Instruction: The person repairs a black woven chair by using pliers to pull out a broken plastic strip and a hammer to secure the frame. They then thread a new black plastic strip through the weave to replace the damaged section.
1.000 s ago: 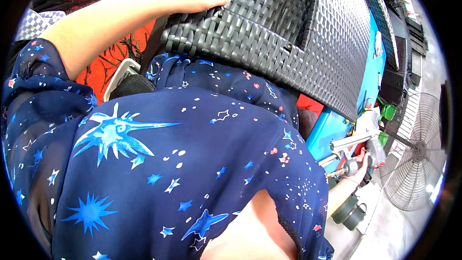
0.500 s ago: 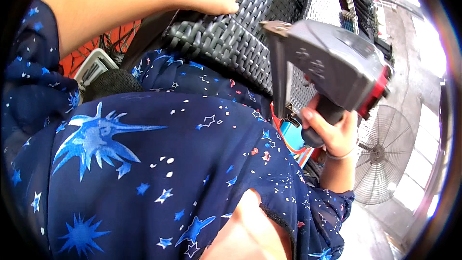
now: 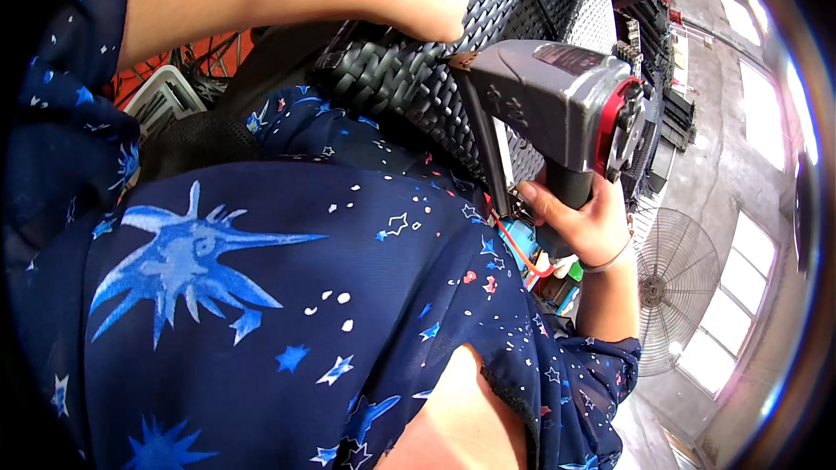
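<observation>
Black wicker (image 3: 427, 109) fills the upper middle of the frame; a round fan (image 3: 670, 287) stands at right. Right of centre, I see a grey power tool (image 3: 542, 104) gripped in the right hand (image 3: 596, 222). The left hand (image 3: 435, 2) lies against the wicker, fingers hidden; I can't tell its grip.

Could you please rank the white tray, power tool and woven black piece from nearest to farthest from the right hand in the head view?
1. Power tool: in the right hand.
2. Woven black piece: mostly left of it.
3. White tray: far left.
</observation>
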`<state>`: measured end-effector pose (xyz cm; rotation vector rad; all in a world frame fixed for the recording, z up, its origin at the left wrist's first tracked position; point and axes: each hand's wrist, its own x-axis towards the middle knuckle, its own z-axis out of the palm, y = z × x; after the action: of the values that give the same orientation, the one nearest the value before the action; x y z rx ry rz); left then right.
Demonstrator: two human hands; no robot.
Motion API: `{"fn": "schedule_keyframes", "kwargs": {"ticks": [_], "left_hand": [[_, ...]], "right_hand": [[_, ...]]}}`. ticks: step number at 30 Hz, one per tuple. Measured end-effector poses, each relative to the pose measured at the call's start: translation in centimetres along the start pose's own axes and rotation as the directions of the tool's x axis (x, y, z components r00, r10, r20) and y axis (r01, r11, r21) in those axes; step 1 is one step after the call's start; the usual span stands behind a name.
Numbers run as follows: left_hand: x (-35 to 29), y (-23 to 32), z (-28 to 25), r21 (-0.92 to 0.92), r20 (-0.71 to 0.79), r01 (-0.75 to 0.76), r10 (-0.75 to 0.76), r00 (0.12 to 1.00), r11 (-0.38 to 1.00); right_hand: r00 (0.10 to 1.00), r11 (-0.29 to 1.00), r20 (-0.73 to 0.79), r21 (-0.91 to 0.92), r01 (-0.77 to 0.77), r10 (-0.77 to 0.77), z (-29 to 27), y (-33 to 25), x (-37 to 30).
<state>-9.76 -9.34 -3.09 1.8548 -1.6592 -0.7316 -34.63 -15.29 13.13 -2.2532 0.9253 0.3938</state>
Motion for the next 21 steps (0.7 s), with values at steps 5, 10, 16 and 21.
{"fn": "schedule_keyframes", "kwargs": {"ticks": [5,10,16,21], "left_hand": [[-0.6,0.0,0.1,-0.043,-0.058,-0.006,0.003,0.998,0.999],[-0.7,-0.1,0.9,-0.047,-0.088,-0.031,0.026,0.996,0.998],[-0.9,0.1,0.6,-0.040,-0.046,-0.003,0.001,0.999,0.999],[-0.6,-0.5,1.1,0.003,-0.084,-0.075,0.075,0.994,0.997]], "right_hand": [[0.997,0.998,0.031,0.006,-0.070,0.070,-0.1,-0.5,0.5],[0.997,0.996,0.040,0.062,-0.062,0.060,0.0,0.0,0.5],[0.989,0.987,0.081,0.102,-0.128,0.120,0.2,-0.2,0.8],[0.995,0.987,0.038,0.130,-0.095,0.090,0.4,-0.4,0.7]]}}
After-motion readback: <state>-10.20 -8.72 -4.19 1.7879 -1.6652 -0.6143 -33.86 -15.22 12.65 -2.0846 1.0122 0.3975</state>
